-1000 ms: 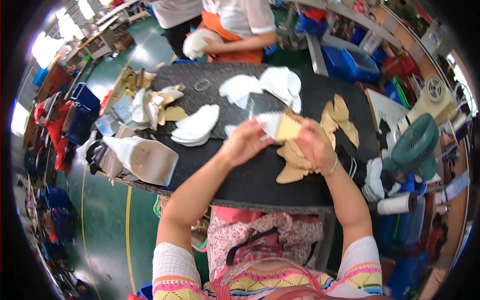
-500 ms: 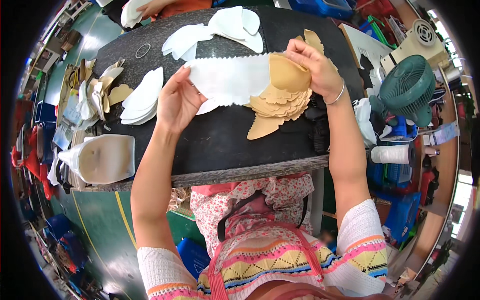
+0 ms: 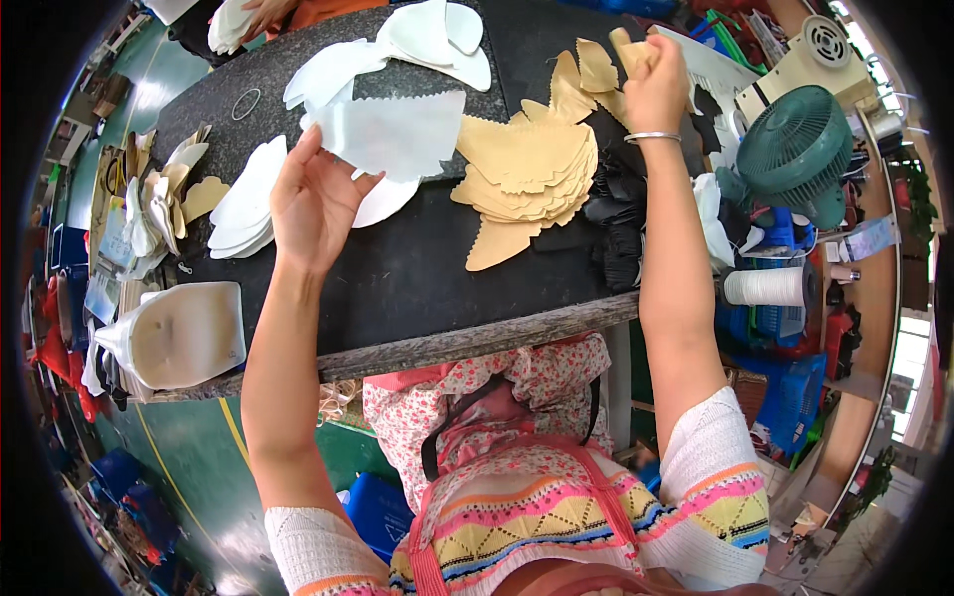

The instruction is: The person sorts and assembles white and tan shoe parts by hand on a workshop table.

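A white sheet with zigzag-cut edges (image 3: 402, 129) is pinched at its left end by my left hand (image 3: 316, 204), just above the dark tabletop. Farther off to the right, my right hand (image 3: 656, 94) is closed on a tan piece (image 3: 632, 55), which is partly hidden by the fingers and looks curled. Between my hands lies a fanned stack of tan zigzag-edged pieces (image 3: 527, 169). Several more tan pieces (image 3: 566, 89) trail from it toward my right hand. Under the white sheet, a rounded white piece (image 3: 388, 202) rests on the table.
White cut pieces lie in piles at the left (image 3: 248, 209) and far side (image 3: 432, 45). A translucent scoop-shaped container (image 3: 189, 333) sits at the near left edge. Black gathered material (image 3: 616, 214), a green fan (image 3: 795, 144) and a white thread spool (image 3: 765, 286) stand right. Another person's hand (image 3: 266, 15) shows far left.
The tan piece has come away from the white sheet. My right hand has moved away and to the right with it, while my left hand keeps the sheet, a little farther left.
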The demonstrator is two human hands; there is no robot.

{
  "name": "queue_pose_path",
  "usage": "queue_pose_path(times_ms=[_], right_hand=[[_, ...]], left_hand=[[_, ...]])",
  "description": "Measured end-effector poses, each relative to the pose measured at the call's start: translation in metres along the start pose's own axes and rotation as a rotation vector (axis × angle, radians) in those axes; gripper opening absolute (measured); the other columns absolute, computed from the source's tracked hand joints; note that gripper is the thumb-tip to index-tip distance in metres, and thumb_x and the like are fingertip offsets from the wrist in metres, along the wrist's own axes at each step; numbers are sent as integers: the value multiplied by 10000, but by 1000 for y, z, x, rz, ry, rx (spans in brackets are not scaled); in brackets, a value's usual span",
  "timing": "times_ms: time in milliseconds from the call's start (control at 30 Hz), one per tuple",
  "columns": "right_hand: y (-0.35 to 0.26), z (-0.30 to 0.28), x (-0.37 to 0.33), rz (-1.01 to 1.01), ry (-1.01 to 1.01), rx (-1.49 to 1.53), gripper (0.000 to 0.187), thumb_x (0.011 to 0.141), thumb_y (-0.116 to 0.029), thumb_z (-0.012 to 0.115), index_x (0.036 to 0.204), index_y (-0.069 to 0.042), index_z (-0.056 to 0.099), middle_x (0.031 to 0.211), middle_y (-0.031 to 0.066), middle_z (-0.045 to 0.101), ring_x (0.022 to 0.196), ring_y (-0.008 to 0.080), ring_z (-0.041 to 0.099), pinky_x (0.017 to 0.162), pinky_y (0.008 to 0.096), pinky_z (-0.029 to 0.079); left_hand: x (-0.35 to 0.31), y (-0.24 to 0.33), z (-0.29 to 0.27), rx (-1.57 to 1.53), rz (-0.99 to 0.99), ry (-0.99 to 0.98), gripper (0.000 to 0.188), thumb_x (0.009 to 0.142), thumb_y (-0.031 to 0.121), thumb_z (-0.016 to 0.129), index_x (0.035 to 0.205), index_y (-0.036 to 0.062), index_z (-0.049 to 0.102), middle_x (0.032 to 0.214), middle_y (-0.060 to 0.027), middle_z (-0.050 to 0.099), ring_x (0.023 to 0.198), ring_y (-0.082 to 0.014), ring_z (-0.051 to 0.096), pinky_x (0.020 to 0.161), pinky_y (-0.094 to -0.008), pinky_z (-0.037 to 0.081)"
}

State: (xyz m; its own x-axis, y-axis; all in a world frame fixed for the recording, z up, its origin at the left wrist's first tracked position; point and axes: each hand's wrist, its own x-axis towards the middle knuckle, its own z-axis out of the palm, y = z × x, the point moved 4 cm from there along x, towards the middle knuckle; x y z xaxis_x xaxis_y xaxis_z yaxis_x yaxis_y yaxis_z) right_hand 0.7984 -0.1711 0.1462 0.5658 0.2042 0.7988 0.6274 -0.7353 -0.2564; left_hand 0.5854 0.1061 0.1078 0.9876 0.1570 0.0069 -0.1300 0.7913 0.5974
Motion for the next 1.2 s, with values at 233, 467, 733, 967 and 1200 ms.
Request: queue_pose_path(times_ms=[233,467,733,967,1200], right_hand=[[-96,22,-36,-153,-552,478,403,719,-148,705,1054,-55,501,897,108,579,840,238,576,737,312,464],[-188,-9,-49,-262,-490,907,305,639,-25,736,836,-22,504,842,85,539,651,200,545,572,274,455],[-195,42,-41,204,-646,1149,170,755,-35,670,874,-8,552,791,26,576,733,84,552,634,217,458],[-190,76,-53,721,-690,1607,157,779,0,635,887,-44,528,888,22,592,798,99,584,680,243,491],[-152,80,-56,853,-675,1443,186,803,-10,605,967,-39,521,931,49,606,820,136,601,674,275,500]], left_hand=[[-5,-5,6,246,93,94,267,915,251,427,1084,55,492,1077,-62,545,990,-169,505,835,-373,421],[-15,-9,31,431,41,-176,251,851,104,584,1061,25,471,997,-40,536,972,-108,518,854,-271,417],[-6,27,16,563,292,-162,604,679,141,761,1161,-29,439,1023,-109,558,1004,-200,547,823,-310,466],[0,43,-58,1588,-290,419,705,772,635,502,777,-55,644,748,-222,628,773,-274,622,717,-332,473],[-8,3,-66,2148,-284,139,488,598,269,777,901,-48,562,882,-203,619,832,-330,605,755,-384,477]])
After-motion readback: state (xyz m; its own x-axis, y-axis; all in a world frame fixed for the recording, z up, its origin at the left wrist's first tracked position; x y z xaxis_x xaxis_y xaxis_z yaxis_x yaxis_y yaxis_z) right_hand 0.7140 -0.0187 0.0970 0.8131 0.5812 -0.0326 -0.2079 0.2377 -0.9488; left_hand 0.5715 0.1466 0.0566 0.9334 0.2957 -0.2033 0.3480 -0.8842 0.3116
